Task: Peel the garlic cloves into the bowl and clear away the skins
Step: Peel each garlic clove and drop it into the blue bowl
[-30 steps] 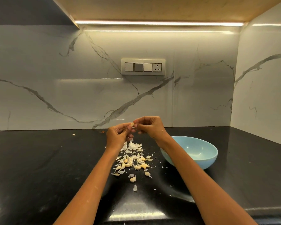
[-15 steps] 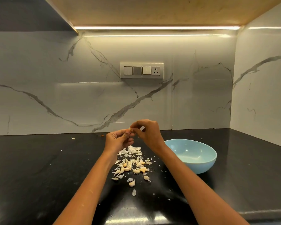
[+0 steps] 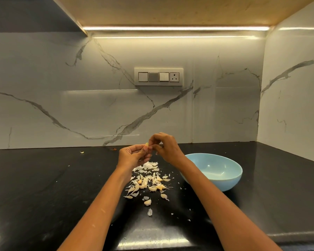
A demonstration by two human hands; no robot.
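Spanning the whole width of the view, the black worktop [image 3: 43,187] meets a white marble-veined wall [image 3: 62,105] at its far edge and a second such wall on the right. A light strip [image 3: 176,28] glows under the cabinet above, and a switch panel [image 3: 158,76] with three switches and a socket sits on the far wall.

A pale blue bowl [image 3: 232,180] stands on the worktop right of centre, just beside the right forearm; what shows of its inside holds nothing.

Both bare arms reach in from the near edge, and the hands meet above the worktop, just beyond the far side of the pile. The left hand [image 3: 132,156] is turned palm up with its fingers curled, pinching a small garlic clove [image 3: 146,144] at the fingertips. The right hand [image 3: 166,148] is arched over it, its thumb and forefinger pinched at the same clove; whether they grip the skin or the clove itself is too small to tell.

Below the hands, a pile of garlic cloves and skins [image 3: 147,182] lies scattered on the worktop, left of the bowl and apart from it: white papery flakes at the far side, yellowish cloves mixed in nearer. One clove [image 3: 147,202] lies by itself on the near side, and a single skin [image 3: 150,212] nearer still. Small white flecks are strewn around, and one stray bit [image 3: 82,152] lies far left near the wall.
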